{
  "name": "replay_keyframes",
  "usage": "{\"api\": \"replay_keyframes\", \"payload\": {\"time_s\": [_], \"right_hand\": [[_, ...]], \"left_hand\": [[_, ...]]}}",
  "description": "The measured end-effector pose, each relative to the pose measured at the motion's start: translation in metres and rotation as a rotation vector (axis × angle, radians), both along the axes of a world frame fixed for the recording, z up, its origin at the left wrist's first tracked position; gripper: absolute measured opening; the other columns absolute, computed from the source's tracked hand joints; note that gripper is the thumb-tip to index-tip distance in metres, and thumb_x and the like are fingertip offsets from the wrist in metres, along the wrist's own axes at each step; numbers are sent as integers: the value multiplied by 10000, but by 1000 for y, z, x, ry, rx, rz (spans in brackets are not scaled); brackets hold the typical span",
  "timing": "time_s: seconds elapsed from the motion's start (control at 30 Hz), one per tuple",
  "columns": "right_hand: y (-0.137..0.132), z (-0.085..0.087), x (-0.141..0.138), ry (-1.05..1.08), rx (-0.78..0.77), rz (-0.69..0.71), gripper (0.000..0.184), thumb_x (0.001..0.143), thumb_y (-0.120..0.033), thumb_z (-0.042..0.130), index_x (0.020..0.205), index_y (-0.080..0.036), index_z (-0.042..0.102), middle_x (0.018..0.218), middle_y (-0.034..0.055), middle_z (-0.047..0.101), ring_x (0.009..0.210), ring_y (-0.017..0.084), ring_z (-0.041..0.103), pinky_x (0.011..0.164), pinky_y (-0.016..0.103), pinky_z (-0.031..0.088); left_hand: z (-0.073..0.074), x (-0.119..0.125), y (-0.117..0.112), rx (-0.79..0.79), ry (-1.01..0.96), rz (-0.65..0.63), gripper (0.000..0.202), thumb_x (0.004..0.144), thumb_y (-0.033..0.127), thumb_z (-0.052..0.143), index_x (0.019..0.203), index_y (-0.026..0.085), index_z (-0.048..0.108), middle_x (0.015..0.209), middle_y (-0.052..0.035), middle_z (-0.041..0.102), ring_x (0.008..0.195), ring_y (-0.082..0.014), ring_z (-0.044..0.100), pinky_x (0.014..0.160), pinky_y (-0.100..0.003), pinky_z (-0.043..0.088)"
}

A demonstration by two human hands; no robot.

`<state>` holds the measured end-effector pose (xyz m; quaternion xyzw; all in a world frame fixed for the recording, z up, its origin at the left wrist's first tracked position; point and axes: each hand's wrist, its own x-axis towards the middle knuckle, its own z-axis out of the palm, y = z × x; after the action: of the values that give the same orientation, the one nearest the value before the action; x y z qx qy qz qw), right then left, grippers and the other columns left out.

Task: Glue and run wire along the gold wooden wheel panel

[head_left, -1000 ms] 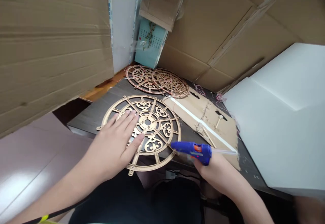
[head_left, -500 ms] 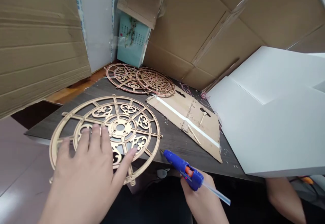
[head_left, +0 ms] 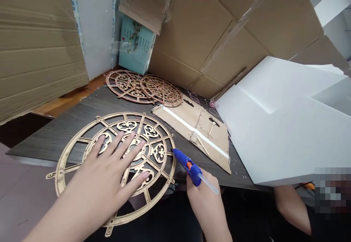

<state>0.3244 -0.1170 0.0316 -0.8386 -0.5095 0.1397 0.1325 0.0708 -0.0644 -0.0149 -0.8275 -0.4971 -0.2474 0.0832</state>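
A round wooden lattice wheel (head_left: 144, 119) with scroll cutouts lies at the front of the dark table and overhangs its near edge. My left hand (head_left: 109, 178) rests flat across it with fingers spread, covering part of its hub and left side. My right hand (head_left: 205, 194) is wrapped around a blue hot glue gun (head_left: 186, 163). A clear glue stick (head_left: 208, 183) sticks out of the gun's back end. The nozzle is at the wheel's right rim; whether it touches cannot be made out.
Two more lattice wheels (head_left: 161, 90) overlap at the back. A cardboard piece (head_left: 192, 119) with a white strip and small wooden sticks lies on the dark table (head_left: 90, 106). A large white box (head_left: 263, 125) stands right. Another person's arm (head_left: 293, 207) shows beyond it. Cardboard walls surround the back.
The wheel has turned and shifted a little toward me under my left hand. My right hand has brought the glue gun left and up to the rim. The camera view has shifted slightly.
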Motion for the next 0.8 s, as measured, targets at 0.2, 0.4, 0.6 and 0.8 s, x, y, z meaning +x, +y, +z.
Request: {"api": "replay_keyframes", "payload": {"time_s": [0.2, 0.4, 0.6, 0.8], "right_hand": [[-6, -2, -2, 11, 52, -7, 298, 949, -338, 436, 677, -217, 462, 653, 45, 614, 576, 165, 497, 575, 264, 286], [-4, 3, -4, 50, -13, -20, 248, 947, -296, 432, 733, -220, 532, 734, 70, 663, 670, 203, 590, 623, 273, 347], [25, 23, 2, 54, -94, 43, 185, 915, -289, 467, 818, -207, 601, 862, 103, 680, 902, 274, 672, 744, 313, 423], [17, 24, 16, 4, -142, 47, 213, 920, -324, 497, 883, -184, 652, 918, 120, 682, 886, 275, 677, 757, 334, 461]], "left_hand": [[5, 1, -1, -20, -9, 16, 715, 984, 709, 348, 1492, 259, 577, 1571, -93, 472, 1471, -401, 411, 1178, -691, 301], [2, 1, -1, -22, 1, 16, 719, 978, 717, 370, 1530, 283, 527, 1621, -73, 399, 1501, -386, 366, 1204, -681, 269], [4, 2, 0, -40, 9, 16, 726, 967, 695, 385, 1535, 263, 521, 1598, -105, 432, 1475, -400, 405, 1202, -692, 266], [6, 2, 0, -51, -29, 2, 713, 959, 690, 414, 1517, 267, 545, 1589, -110, 446, 1477, -395, 404, 1212, -687, 250]]}}
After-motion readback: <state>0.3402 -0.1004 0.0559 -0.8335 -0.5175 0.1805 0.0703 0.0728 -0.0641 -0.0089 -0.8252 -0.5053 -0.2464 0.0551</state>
